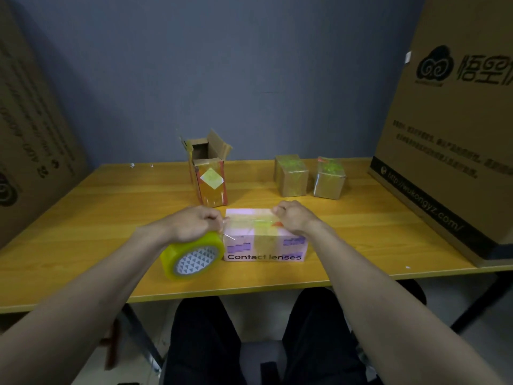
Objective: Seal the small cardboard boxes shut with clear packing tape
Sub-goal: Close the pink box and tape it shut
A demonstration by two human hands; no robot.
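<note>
A pink box (263, 243) marked "Contact lenses" lies near the table's front edge, with a strip of clear tape across its top. My left hand (198, 223) grips the yellowish roll of clear packing tape (193, 255) at the box's left end. My right hand (294, 218) rests on the box's right top, fingers curled over the tape strip. Behind stands a tall cardboard box (209, 173) with its top flaps open. Two small taped cardboard boxes (291, 176) (329, 179) stand at the back right.
The yellow wooden table (97, 218) meets a blue wall at the back. A big printed carton (449, 129) sits on the table's right end. Another large carton (30, 140) leans at the left. My legs and a chair are below the front edge.
</note>
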